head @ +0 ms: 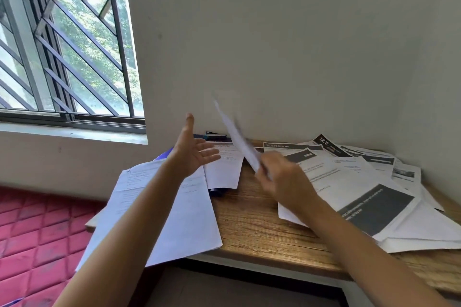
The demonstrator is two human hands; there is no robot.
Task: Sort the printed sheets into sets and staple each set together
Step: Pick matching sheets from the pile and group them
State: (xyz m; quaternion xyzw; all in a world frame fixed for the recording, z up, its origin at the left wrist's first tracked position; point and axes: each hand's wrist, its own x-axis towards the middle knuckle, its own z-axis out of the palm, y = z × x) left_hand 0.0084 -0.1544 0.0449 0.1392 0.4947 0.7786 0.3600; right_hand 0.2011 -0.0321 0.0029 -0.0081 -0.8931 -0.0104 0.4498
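Sheet (pixel 237 137) edge-on in right hand (pixel 282 177) (left hand (pixel 192 157) spread) over bare tabletop (pixel 249 219)

A sheaf of white sheets (pixel 239 142) pinched in the right hand (pixel 282 177), edge-on, tilted up-left (blurred), printed pages with dark banners (pixel 361 182) fanned right of that hand, plainer sheets (pixel 184 212) under the left forearm, dark stapler (pixel 215 135) just beyond the left hand (pixel 192 157)

a wooden table (pixel 254 222) against the wall bears a pile of white sheets (pixel 179 219) overhanging its left edge, a smaller stack (pixel 224 172) behind it, dark-banded printed sheets (pixel 361 182) spread at right, and what looks like a dark stapler (pixel 215 135) at the back.
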